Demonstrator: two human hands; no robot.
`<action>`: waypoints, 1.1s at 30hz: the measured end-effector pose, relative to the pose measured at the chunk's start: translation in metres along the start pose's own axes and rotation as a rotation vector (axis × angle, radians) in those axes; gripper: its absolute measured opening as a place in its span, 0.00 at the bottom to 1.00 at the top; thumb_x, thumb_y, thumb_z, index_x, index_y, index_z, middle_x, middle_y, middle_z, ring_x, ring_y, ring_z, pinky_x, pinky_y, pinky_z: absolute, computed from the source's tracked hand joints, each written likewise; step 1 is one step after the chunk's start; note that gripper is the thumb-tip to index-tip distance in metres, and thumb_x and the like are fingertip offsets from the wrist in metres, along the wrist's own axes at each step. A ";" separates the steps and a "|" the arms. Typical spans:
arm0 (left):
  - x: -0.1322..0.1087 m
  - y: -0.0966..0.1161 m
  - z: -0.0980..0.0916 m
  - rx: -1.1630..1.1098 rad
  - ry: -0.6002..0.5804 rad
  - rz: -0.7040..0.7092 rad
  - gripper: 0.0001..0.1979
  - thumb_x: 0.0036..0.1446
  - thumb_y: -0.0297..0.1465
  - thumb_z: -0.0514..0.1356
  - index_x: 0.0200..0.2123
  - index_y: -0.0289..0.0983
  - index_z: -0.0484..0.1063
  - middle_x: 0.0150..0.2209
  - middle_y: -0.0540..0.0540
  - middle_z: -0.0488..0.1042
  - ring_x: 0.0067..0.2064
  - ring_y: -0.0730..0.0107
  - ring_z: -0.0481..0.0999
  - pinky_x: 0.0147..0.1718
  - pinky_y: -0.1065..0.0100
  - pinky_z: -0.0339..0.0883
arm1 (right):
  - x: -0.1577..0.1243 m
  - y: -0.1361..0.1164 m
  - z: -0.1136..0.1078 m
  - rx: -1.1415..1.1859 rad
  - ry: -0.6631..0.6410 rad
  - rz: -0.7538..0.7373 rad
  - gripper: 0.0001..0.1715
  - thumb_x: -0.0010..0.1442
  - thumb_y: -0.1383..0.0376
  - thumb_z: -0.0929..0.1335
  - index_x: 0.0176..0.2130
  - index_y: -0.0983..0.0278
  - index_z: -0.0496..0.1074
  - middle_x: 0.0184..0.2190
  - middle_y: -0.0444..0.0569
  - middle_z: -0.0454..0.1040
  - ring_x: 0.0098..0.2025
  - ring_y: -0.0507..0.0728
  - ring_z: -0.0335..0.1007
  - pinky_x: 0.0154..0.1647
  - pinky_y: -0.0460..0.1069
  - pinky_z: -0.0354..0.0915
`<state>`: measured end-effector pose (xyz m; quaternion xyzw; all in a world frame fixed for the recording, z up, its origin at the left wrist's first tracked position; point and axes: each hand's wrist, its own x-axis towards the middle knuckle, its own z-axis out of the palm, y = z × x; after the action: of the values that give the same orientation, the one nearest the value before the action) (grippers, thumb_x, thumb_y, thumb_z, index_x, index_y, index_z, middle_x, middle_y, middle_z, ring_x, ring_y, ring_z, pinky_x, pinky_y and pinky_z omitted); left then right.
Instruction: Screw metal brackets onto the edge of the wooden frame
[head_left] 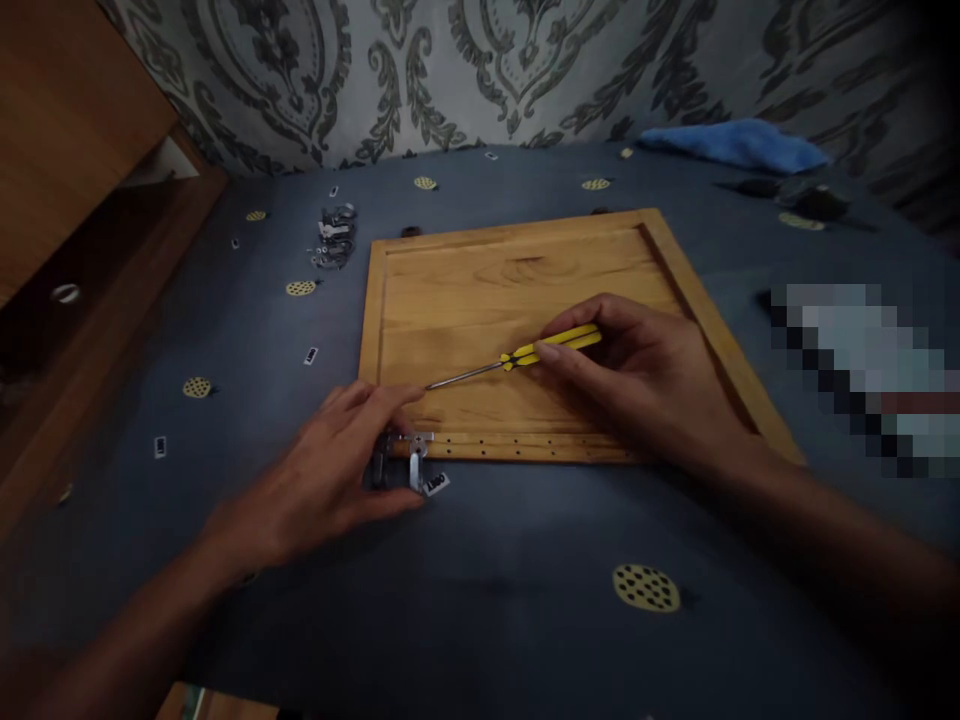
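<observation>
A wooden panel (457, 300) with raised edges lies on the dark patterned cloth. Small holes run in a row along its near edge. At the left end of that edge sits a metal clip-like fitting (417, 462), with a second one partly hidden behind my fingers. My left hand (341, 455) closes around these fittings, thumb on the near side and fingers over the panel. Between my right thumb and fingers is a screwdriver with a yellow handle (559, 346). My right hand (652, 380) holds it tilted, its tip close to my left index finger.
Several similar metal fittings (334, 238) lie in a cluster behind the panel's left side. A blue cloth (739, 145) and a dark tool-like object (814, 202) are at the back right. A blurred-out object (870, 370) lies at right. Wooden furniture (82, 130) stands at left.
</observation>
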<state>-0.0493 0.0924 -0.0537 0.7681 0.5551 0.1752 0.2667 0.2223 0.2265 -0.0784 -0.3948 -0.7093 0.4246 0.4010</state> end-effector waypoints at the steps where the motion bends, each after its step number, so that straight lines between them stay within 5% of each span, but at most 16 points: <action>1: 0.000 0.000 0.000 -0.004 -0.007 -0.005 0.36 0.60 0.35 0.72 0.66 0.51 0.59 0.51 0.45 0.77 0.53 0.53 0.75 0.53 0.48 0.73 | -0.001 0.004 -0.002 -0.068 -0.005 -0.009 0.17 0.55 0.53 0.80 0.35 0.61 0.77 0.29 0.47 0.80 0.28 0.56 0.74 0.26 0.49 0.67; 7: 0.000 0.000 -0.001 -0.016 -0.010 0.011 0.37 0.61 0.34 0.71 0.67 0.51 0.58 0.51 0.45 0.77 0.53 0.53 0.75 0.52 0.49 0.73 | 0.000 0.016 -0.010 -0.373 -0.117 -0.265 0.06 0.59 0.58 0.75 0.35 0.57 0.78 0.33 0.47 0.81 0.35 0.61 0.75 0.36 0.55 0.69; 13: -0.002 -0.003 0.002 0.004 0.020 0.015 0.38 0.59 0.34 0.73 0.67 0.51 0.58 0.52 0.45 0.76 0.56 0.52 0.74 0.54 0.49 0.72 | -0.002 0.019 -0.006 -0.538 -0.175 -0.433 0.07 0.67 0.58 0.70 0.42 0.58 0.77 0.42 0.51 0.82 0.44 0.64 0.74 0.46 0.60 0.70; 33: 0.001 -0.001 -0.002 -0.003 0.019 0.061 0.39 0.60 0.34 0.73 0.68 0.51 0.58 0.51 0.47 0.77 0.54 0.56 0.76 0.54 0.53 0.74 | -0.005 0.023 -0.006 -0.590 -0.207 -0.469 0.10 0.71 0.61 0.67 0.44 0.63 0.76 0.40 0.52 0.80 0.44 0.62 0.74 0.46 0.57 0.70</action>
<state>-0.0504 0.0936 -0.0528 0.7824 0.5338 0.1916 0.2571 0.2344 0.2315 -0.0983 -0.2754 -0.9085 0.1369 0.2830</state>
